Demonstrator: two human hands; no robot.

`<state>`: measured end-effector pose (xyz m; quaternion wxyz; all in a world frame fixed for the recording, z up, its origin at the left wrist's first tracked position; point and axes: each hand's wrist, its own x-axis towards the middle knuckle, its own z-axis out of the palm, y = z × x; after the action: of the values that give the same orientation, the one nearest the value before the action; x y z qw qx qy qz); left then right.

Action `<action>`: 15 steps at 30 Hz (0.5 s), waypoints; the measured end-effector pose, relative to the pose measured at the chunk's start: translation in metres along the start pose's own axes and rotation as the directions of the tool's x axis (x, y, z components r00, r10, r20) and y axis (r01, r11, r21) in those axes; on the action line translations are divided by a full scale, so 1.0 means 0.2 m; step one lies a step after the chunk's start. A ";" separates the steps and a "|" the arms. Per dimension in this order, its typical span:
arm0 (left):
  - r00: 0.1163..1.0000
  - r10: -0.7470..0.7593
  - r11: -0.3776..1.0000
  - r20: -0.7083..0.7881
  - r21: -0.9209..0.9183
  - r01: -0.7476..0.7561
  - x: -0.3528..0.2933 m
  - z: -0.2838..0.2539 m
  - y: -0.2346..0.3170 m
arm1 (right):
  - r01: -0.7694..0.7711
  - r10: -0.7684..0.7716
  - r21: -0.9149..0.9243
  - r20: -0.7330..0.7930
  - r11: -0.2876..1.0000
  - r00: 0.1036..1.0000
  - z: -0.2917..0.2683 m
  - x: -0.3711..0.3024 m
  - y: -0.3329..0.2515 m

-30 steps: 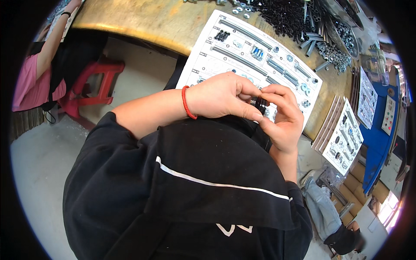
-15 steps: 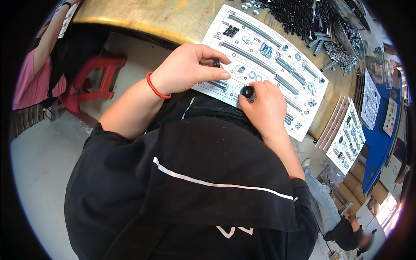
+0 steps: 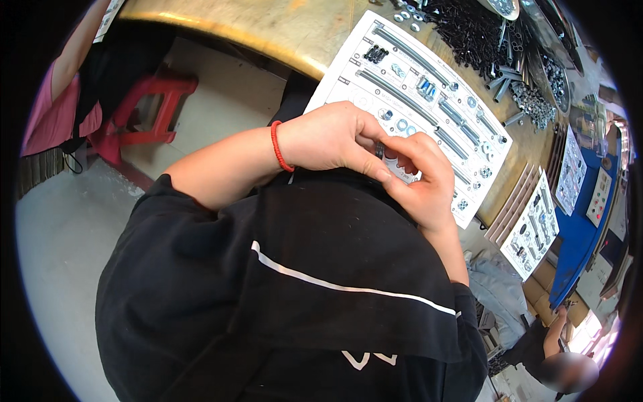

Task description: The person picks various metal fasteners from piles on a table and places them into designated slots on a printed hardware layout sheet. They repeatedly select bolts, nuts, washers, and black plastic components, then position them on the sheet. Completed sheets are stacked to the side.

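Observation:
My left hand [image 3: 328,139], with a red cord bracelet [image 3: 281,146] at its wrist, meets my right hand [image 3: 429,177] in front of my body. Both hands are closed, thumbs and fingertips pinched together at one spot. Whatever they hold is almost wholly covered by the fingers; only a sliver of something dark and grey shows between them. Beneath the hands lies a large white sheet [image 3: 358,63] printed with pictures of bolts, nuts, washers and tubes. Its lower left part is hidden by my hands.
Black screws [image 3: 462,33] lie heaped on the worn table [image 3: 261,27], beside metal tubes and a pile of nuts [image 3: 532,104]. Several washers [image 3: 415,27] are scattered nearby. A stacked rack [image 3: 499,228] bears another printed sheet. At left stand a red stool [image 3: 171,110] and a person in pink.
My hands came together from apart. The black round pieces that showed in each hand are now covered by fingers. My left hand moved right and toward me.

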<state>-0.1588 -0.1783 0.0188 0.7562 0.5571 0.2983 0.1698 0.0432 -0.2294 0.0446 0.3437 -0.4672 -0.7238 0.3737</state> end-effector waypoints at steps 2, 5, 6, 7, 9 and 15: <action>0.999 -0.024 1.000 0.023 -0.018 0.025 -0.01 -0.01 0.00 | -0.018 0.018 0.033 -0.008 0.999 1.000 0.01 0.00 0.01; 0.998 -0.044 0.996 0.049 -0.074 0.048 -0.03 -0.03 0.02 | -0.023 0.023 0.132 0.007 0.991 1.000 0.02 0.02 0.03; 0.999 -0.029 0.997 0.042 -0.073 0.032 -0.04 -0.04 0.02 | -0.055 0.054 0.158 0.008 0.986 0.998 0.02 0.04 0.03; 0.999 -0.016 0.998 0.037 -0.067 0.018 -0.04 -0.06 0.02 | -0.085 0.086 0.186 0.005 0.979 0.996 0.02 0.05 0.04; 0.992 -0.084 0.995 -0.094 -0.059 0.079 -0.08 -0.12 0.05 | -0.238 0.240 0.085 -0.017 0.968 0.971 0.03 0.11 0.02; 0.958 -0.060 0.998 -0.281 -0.006 0.061 -0.20 -0.30 0.08 | -0.093 0.162 -0.643 0.048 0.760 0.986 0.16 0.34 0.08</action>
<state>-0.2256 -0.1524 0.0320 0.7102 0.5192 0.4197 0.2237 0.0015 -0.1686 0.0254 0.1016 -0.5849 -0.7904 0.1510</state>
